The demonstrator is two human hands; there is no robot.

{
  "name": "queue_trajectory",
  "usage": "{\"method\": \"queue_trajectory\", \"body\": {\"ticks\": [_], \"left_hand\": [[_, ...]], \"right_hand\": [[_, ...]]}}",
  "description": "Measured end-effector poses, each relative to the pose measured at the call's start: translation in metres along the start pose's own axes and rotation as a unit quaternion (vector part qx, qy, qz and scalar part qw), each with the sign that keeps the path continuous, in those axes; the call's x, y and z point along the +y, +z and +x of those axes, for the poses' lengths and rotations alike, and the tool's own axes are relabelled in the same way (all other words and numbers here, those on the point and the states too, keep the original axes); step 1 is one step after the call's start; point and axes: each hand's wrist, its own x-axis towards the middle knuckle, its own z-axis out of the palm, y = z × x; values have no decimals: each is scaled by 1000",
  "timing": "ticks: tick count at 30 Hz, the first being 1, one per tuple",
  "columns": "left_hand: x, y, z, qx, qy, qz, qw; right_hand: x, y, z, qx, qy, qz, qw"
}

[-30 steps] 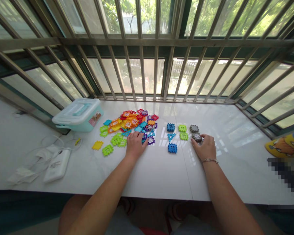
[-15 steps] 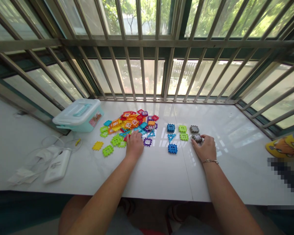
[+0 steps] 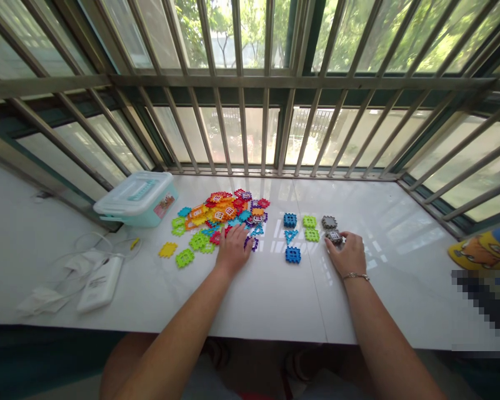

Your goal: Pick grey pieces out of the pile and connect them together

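A barred window (image 3: 241,128) runs along the far edge of a white, glossy worktop (image 3: 270,300), with green trees beyond the glass. At the left of the worktop stands a mint-green plastic storage box (image 3: 136,199) with a clear lid. Near it lie a white power bank (image 3: 100,284), a loose white cable (image 3: 85,244) and a crumpled tissue (image 3: 41,301).

A heap of multicoloured plastic building tiles (image 3: 220,214) fills the middle of the worktop. To its right, three short columns are set out: blue tiles (image 3: 290,220), green square tiles (image 3: 310,228) and grey gear-edged tiles (image 3: 329,222).

The left hand (image 3: 233,251) lies flat with its fingers spread, resting on the near edge of the heap, its fingertips beside a purple tile (image 3: 252,243). The right hand (image 3: 345,254), wearing a thin bracelet (image 3: 355,275), has its fingers curled onto the lower grey tile (image 3: 334,236); whether they pinch it cannot be told.
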Motion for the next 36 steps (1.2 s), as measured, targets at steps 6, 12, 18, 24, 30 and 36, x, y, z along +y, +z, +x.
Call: {"method": "queue_trajectory", "body": {"ticks": [6,12,18,24,30,36], "left_hand": [[10,2,6,-42,122,21,991],[16,8,20,-72,92,70,991],[16,12,26,-107,70,88,988],[16,14,25,-118,63,81,988],[18,12,19,-48,57,30,997],[28,-2,-5,-20,112,-13,993]], "right_hand": [[-7,1,0,-3,-18,-27,999],[-18,-4,1,-6,-11,-54,998],[-19,-3,1,-13,-6,-52,999],[-16,-1,1,-12,-5,-45,999],[-16,-1,2,-13,-10,-34,999],[-16,-2,3,-11,-5,-30,999]]}}
